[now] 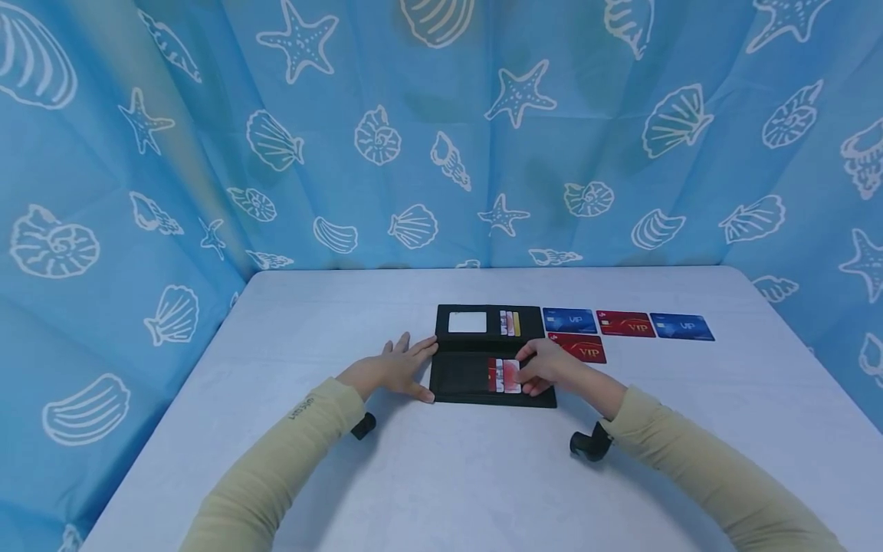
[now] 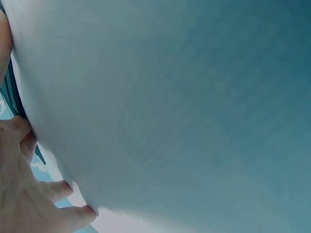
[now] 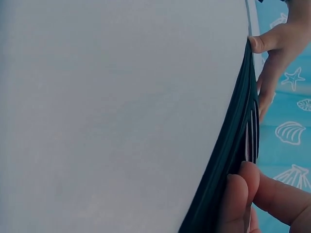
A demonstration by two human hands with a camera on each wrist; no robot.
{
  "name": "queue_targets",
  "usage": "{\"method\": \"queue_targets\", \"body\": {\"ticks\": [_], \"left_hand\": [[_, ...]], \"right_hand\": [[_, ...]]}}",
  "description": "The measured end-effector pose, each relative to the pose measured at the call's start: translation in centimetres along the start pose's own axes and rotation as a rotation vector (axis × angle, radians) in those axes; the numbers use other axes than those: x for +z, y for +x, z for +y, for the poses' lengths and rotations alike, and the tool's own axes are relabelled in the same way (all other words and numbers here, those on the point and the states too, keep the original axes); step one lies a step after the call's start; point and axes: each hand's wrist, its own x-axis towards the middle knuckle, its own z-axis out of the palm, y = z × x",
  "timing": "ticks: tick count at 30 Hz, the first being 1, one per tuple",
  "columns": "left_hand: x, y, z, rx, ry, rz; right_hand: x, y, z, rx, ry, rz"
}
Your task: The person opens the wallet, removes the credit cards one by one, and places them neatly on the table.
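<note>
The pinch of my right hand [image 1: 545, 366] is clamped on the pink card [image 1: 510, 374], at the right of the wallet [image 1: 476, 349]'s near half, while my left hand [image 1: 395, 372], fingers apart, touches the wallet's left edge, I judge to keep it from sliding.

A black wallet [image 1: 466, 374] lies open, its near half holding apparently red-and-white cards [image 1: 508, 376].
</note>
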Motion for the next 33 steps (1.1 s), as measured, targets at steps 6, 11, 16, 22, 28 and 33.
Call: {"method": "queue_targets", "body": {"ticks": [6,11,16,22,28,33], "left_hand": [[-0.1,-0.2,0.1,0.000,-0.005,-0.001],[0.0,-0.1,0.0,0.001,-0.004,-0.002],[0.0,-0.2,0.0,0.005,-0.004,-0.001],[0.0,-0.1,0.1,0.007,-0.004,0.000],[0.1,-0.1,0.1,0.005,0.003,0.002],[0.0,-0.1,0.2,-0.001,-0.005,-0.004]], "right_hand": [[-0.6,-0.2,0.4,0.008,-0.008,0.013],[-1.1,-0.4,0.7,0.014,-0.009,0.022],[-1.4,-0.7,1.0,0.020,-0.009,0.032],[-1.7,-0.9,1.3,0.028,-0.011,0.043],[-1.9,-1.3,1.4,0.027,-0.013,0.052],[-2.2,-1.5,1.5,0.029,-0.020,0.051]]}}
